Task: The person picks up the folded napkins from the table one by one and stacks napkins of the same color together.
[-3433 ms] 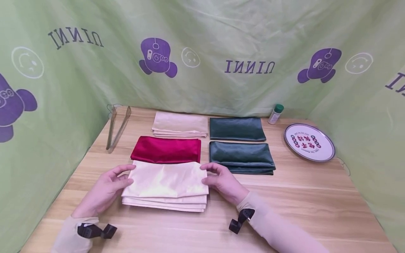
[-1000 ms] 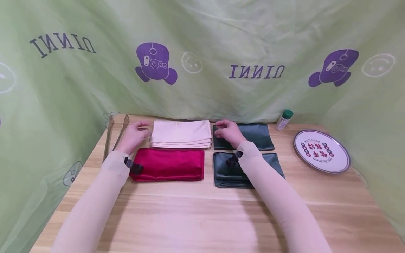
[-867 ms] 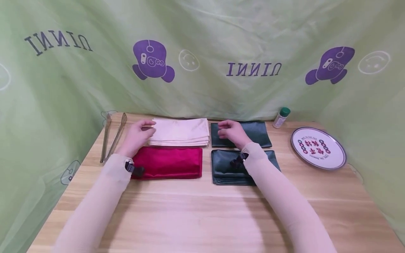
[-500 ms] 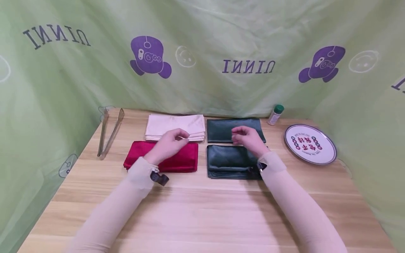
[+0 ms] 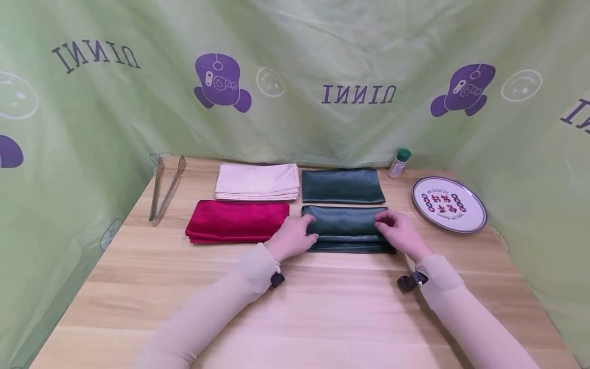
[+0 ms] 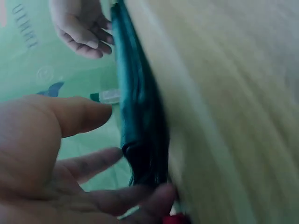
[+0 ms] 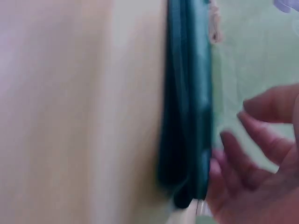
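A stack of folded dark green satin cloths (image 5: 345, 221) lies at the table's middle right. At its left edge is my left hand (image 5: 291, 237), thumb and fingers spread apart; in the left wrist view, fingertips come up close to the folded green edge (image 6: 140, 93). My right hand (image 5: 402, 234) is at the stack's right edge, fingers loosely bent and pinching nothing. The right wrist view shows those fingers (image 7: 243, 158) beside the green layers (image 7: 189, 102); whether they touch is unclear. Left of the stack lies a folded crimson cloth pile (image 5: 237, 220), its right corner partly behind my left hand.
Behind are a folded pale pink cloth pile (image 5: 257, 180) and another folded green cloth (image 5: 343, 185). Metal tongs (image 5: 167, 189) lie far left. A green-capped bottle (image 5: 399, 164) and a printed white plate (image 5: 449, 204) are at the right. A green curtain (image 5: 295, 128) encloses the table.
The pale pink pile was carried from the front to the back row and let go. Both hands then moved right and toward the front, to the sides of the nearer green stack.
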Demonstrator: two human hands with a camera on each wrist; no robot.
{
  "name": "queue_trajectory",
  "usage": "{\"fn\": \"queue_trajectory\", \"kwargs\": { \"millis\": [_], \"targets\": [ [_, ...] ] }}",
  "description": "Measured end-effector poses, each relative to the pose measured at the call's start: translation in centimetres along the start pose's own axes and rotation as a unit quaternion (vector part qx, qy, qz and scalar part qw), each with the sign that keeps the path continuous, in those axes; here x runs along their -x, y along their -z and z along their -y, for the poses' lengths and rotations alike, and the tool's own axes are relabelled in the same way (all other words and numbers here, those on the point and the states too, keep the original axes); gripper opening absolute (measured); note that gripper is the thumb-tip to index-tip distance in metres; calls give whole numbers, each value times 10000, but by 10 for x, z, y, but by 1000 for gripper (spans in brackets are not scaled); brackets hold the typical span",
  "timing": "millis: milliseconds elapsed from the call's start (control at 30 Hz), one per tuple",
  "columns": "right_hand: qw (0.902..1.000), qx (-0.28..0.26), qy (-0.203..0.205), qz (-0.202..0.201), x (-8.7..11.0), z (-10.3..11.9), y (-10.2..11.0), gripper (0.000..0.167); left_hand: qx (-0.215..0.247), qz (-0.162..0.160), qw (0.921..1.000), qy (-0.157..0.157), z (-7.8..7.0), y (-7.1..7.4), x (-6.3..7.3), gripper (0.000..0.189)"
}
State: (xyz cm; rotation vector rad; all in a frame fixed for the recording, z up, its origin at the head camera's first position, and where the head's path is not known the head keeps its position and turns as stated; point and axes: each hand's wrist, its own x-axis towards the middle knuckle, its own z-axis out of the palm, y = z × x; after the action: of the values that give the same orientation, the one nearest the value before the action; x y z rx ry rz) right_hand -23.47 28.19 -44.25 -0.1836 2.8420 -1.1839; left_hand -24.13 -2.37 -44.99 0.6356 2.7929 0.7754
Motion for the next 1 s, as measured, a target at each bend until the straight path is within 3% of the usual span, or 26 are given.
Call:
{"fn": "queue_trajectory", "kwargs": {
  "millis": [133,200,333,567,767,900,1000],
  "targets": [
    [9965,825,-79,-100,7,-10,3,29,-533,-17,9981,312,-9,-7,-2,54],
    [9937,1113,-78,40,9,-13,4,34,-487,33,9975,516,-12,-8,-1,55],
    [9894,1393,15,402,10,-14,5,45,-53,72,9978,651,-13,-9,-1,57],
    [9890,1280,-100,736,12,-15,6,48,1044,-158,9938,348,-3,-12,-7,51],
    [9964,500,26,686,11,-21,8,42,1954,-488,9795,90,3,-11,-7,40],
    [9961,-676,-4,560,11,-26,13,38,2753,-859,9572,242,4,-10,-6,33],
    [9871,-1552,-38,380,12,-31,15,39,3193,-1025,9413,380,4,-10,-5,30]
  ]
}}
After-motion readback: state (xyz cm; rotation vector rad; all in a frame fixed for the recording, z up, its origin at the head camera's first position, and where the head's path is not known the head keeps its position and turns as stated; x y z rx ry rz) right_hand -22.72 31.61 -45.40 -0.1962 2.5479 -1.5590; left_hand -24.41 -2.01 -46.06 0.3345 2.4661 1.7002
